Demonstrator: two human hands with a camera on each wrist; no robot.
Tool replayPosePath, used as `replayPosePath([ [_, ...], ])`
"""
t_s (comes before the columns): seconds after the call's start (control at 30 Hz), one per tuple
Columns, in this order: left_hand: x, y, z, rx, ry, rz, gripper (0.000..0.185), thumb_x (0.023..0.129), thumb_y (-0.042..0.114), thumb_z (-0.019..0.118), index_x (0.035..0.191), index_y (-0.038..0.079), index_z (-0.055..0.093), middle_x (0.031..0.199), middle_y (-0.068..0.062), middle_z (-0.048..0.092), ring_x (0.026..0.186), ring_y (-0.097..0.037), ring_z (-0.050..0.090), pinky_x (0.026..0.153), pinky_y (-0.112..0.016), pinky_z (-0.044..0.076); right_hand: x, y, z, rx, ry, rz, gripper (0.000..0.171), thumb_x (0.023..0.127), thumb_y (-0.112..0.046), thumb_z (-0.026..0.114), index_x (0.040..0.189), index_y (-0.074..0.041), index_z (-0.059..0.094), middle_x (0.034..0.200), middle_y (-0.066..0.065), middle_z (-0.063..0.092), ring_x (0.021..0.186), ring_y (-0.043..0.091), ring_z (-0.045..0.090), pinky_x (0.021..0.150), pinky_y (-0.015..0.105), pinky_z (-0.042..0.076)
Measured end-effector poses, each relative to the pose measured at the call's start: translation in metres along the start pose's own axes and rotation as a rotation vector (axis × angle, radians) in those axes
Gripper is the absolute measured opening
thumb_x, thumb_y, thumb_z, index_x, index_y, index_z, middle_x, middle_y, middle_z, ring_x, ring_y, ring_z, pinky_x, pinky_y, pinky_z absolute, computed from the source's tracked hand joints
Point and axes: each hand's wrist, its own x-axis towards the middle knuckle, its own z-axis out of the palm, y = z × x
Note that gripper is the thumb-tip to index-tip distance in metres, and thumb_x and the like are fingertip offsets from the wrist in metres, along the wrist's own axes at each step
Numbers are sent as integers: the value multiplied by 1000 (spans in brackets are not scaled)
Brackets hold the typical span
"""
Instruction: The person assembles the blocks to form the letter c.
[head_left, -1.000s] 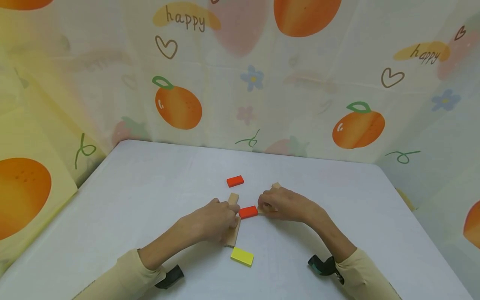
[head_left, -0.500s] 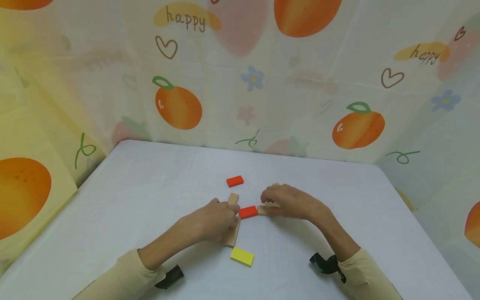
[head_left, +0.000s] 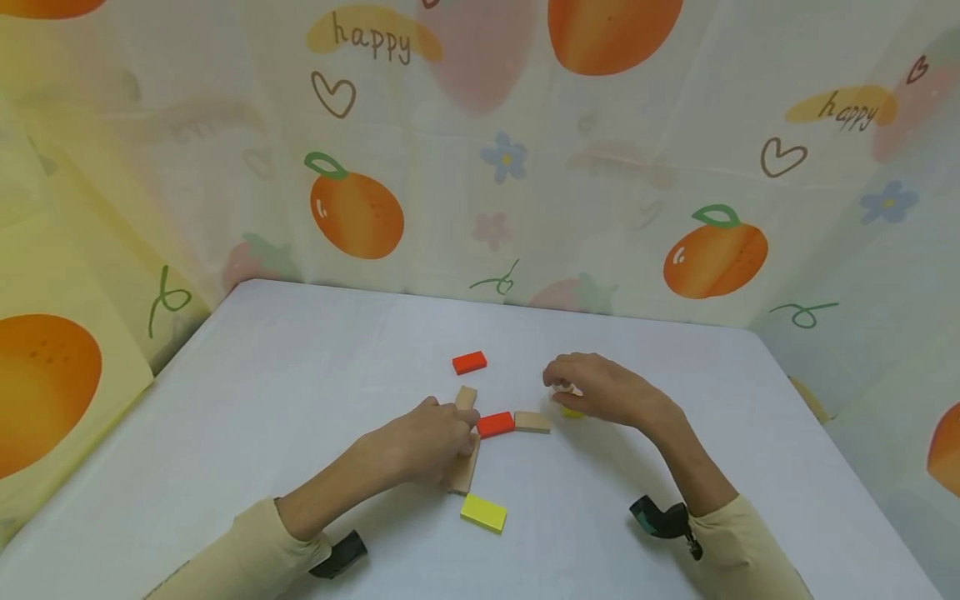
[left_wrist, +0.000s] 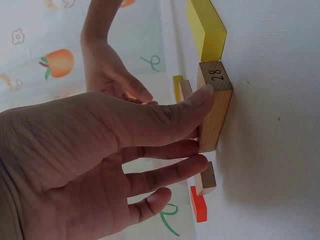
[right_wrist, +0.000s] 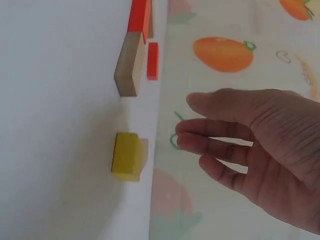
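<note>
My left hand [head_left: 427, 437] pinches a plain wooden block [left_wrist: 212, 115] marked 28, thumb on one side and fingers on the other, while it lies on the table. Touching or close beside that hand is a red block [head_left: 496, 424], with a wooden block [head_left: 532, 422] end to end on its right. Above the table my right hand [head_left: 611, 389] hovers with loosely bent fingers and nothing between them. Below it lies a yellow block [right_wrist: 126, 156], partly hidden in the head view, with a wooden piece [right_wrist: 144, 151] behind it.
Nearest me, a yellow block [head_left: 483, 513] lies by the end of the held wooden block. Beyond the left hand are another wooden block [head_left: 467, 397] and a red block [head_left: 469, 362]. A printed curtain [head_left: 450, 167] hangs behind the white table [head_left: 337, 350].
My right hand has let go of the wooden block beside the red one and moved up and to the right. A yellow block now shows under it. The left hand stays put.
</note>
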Motion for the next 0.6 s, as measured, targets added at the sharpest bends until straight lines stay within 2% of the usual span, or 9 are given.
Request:
replayPosePath([
  [0.17,-1,0,0,6,3,2,33,77,33,94,106,20,83,108,4,68,95,-12,62,87,-32,53,0,12,3,-36,63,47,17,97,-4,70,114,-5,73,107,6,75,95,17,65,89,35,61],
  [0.3,-1,0,0,0,6,1,34,77,33,94,106,20,83,109,4,68,95,-12,63,87,-32,52,4,19,8,-76,62,89,18,97,-2,70,114,-5,74,108,8,74,94,19,65,88,34,62],
  [0.4,-1,-1,0,-8,11,2,32,77,31,94,104,20,83,107,5,68,94,-12,62,85,-31,52,6,22,13,-72,29,133,24,99,-3,68,121,-7,73,112,10,73,97,21,67,91,36,62],
  [0.53,-1,-1,0,-14,11,5,28,78,28,94,102,20,83,106,5,67,92,-11,62,86,-31,51,6,26,19,2,-25,218,33,108,-16,55,139,-15,67,119,10,70,104,22,64,93,42,60],
  [0.6,0,-1,0,-19,6,6,27,78,27,93,102,20,83,106,5,67,92,-11,61,87,-31,51,6,27,21,8,-45,213,35,108,-18,52,140,-19,66,118,9,69,103,22,62,90,41,58],
])
